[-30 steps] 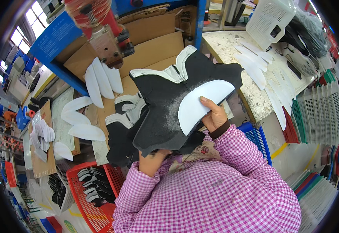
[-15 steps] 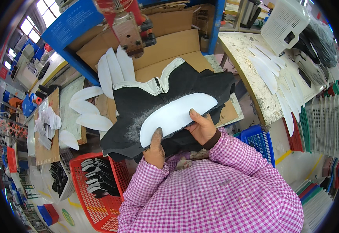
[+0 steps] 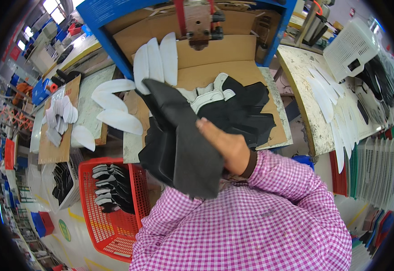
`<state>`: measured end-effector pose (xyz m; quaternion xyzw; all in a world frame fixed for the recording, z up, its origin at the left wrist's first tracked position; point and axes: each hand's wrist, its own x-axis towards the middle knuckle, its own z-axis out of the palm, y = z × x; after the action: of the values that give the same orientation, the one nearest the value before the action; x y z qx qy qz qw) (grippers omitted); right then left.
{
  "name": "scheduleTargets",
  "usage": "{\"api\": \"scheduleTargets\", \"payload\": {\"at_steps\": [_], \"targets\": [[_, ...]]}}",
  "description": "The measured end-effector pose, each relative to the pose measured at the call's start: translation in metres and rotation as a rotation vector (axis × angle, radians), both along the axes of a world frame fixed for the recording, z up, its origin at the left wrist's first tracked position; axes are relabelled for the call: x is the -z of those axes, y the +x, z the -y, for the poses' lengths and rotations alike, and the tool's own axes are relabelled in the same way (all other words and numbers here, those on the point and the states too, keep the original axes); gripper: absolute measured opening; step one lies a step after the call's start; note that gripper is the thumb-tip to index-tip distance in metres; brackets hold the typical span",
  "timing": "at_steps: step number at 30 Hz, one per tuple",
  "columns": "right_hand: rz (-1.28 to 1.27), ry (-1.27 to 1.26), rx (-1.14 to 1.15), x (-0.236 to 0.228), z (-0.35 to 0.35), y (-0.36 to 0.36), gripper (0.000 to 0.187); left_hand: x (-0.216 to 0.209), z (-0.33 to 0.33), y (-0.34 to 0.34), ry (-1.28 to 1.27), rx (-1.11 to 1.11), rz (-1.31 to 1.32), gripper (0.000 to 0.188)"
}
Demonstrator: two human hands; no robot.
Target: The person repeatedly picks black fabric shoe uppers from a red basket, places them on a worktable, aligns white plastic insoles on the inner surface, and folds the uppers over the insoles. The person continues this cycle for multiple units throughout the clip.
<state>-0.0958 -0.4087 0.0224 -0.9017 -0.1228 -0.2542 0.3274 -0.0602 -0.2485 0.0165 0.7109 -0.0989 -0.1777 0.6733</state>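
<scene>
A black, leather-like cut piece (image 3: pixel 194 149) stands tilted and partly folded in front of me, its dark smooth side showing. My right hand (image 3: pixel 230 149) is closed at its right edge, fingertips on its surface. My left hand is hidden behind this piece; only its checked sleeve (image 3: pixel 172 207) shows. Beyond, more black cut pieces (image 3: pixel 242 106) with white-trimmed curved edges lie stacked on cardboard. White crescent-shaped pieces (image 3: pixel 154 63) lie to the left of the stack. The white piece held earlier is out of sight.
A press head (image 3: pixel 198 27) hangs above the bench inside a blue frame (image 3: pixel 104 27). A red basket (image 3: pixel 115 237) with black-and-white pieces stands at lower left. On the right, a side table (image 3: pixel 291 63) bears white pieces and a white basket (image 3: pixel 352 47).
The black piece has come off the stack and turned up, hiding its white crescent and my left hand. My right hand has shifted slightly along its edge. The view has moved left.
</scene>
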Motion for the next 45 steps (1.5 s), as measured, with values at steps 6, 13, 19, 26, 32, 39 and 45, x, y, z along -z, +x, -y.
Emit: {"api": "scheduleTargets", "payload": {"at_steps": [6,13,19,26,32,39,45], "targets": [[0.090,-0.208,-0.135,0.005,-0.017,0.028,0.060,0.016,-0.028,0.001,0.654,-0.048,1.014,0.031],[-0.251,0.453,-0.155,-0.009,-0.016,0.073,0.031,-0.001,-0.133,0.035,0.536,0.213,0.969,0.043],[0.193,-0.031,-0.462,-0.042,-0.057,0.082,0.045,-0.043,-0.239,0.018,-0.598,-0.041,0.030,0.069],[0.309,-0.596,-0.620,-0.034,-0.168,0.070,0.074,-0.024,-0.272,-0.035,-0.319,-0.816,0.095,0.046],[0.077,-0.650,-0.588,-0.033,-0.125,0.072,0.076,0.005,-0.411,-0.060,-0.143,-1.245,0.242,0.024],[-0.119,-0.578,-0.468,-0.038,-0.065,0.055,0.057,0.217,-0.483,-0.049,1.162,-1.144,0.137,0.029],[-0.179,-0.528,-0.299,-0.029,-0.012,0.051,0.057,0.326,-0.423,-0.019,0.201,-0.943,-0.372,0.039]]}}
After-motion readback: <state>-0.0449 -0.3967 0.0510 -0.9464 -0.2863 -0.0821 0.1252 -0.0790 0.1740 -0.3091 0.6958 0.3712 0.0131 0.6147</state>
